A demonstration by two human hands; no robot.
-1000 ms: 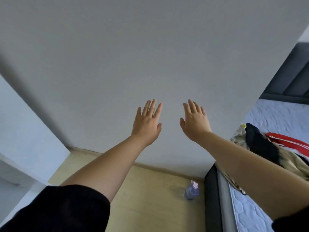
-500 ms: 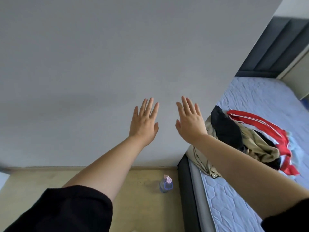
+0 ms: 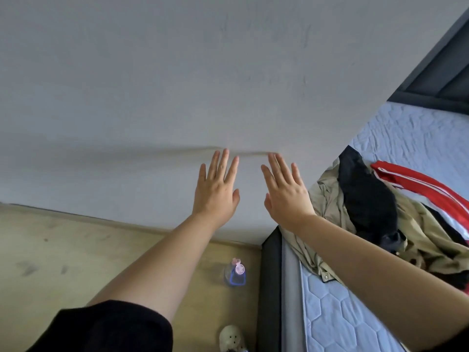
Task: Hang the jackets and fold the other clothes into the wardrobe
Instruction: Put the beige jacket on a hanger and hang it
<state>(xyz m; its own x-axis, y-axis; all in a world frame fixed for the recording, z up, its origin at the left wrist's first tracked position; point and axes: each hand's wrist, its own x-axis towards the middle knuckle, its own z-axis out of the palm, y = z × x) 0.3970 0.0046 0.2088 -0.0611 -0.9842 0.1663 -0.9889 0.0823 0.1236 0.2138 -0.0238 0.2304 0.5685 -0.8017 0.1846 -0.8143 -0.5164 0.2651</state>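
A heap of clothes lies on the bed at the right: a khaki jacket (image 3: 330, 207), a black garment (image 3: 368, 199) on top of it, and a red garment with white stripes (image 3: 426, 189) behind. My left hand (image 3: 217, 191) and my right hand (image 3: 286, 194) are both stretched out in front of me, fingers straight and spread, holding nothing. They hover before the grey wall, left of the clothes heap. No wardrobe is in view.
The bed (image 3: 337, 318) with a pale quilted mattress and dark frame fills the right side. A grey wall (image 3: 177, 85) stands straight ahead. On the wooden floor (image 3: 76, 262) stand a small bottle with a pink cap (image 3: 234, 274) and a pale shoe (image 3: 232, 339).
The view has swung right and down, bringing more of the bed and clothes heap into sight. Both hands stay outstretched and empty.
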